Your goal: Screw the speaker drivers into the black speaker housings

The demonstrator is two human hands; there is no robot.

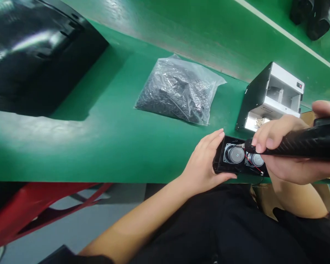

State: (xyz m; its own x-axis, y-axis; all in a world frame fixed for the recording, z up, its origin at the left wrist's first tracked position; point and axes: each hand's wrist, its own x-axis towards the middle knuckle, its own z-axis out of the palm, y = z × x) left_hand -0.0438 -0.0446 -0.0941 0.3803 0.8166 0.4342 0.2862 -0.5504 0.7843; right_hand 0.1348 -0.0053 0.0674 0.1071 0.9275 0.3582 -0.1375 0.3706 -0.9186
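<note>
A black speaker housing [238,169] lies at the table's front edge with two round speaker drivers [235,155] in it and thin red and black wires beside them. My left hand [205,165] grips the housing's left end, fingers along the far side and thumb along the near side. In my right hand [288,161] is a black electric screwdriver [305,143], held nearly level and pointing left. Its tip is over the housing near the upper right of the left driver; whether it touches a screw cannot be made out. My right hand hides the housing's right end.
Beyond the hands stands a silver and black screw feeder [275,95]. A clear plastic bag [178,91] of small dark parts lies mid-table. A large glossy black panel [44,55] covers the far left. Below the edge is a red stool [44,209].
</note>
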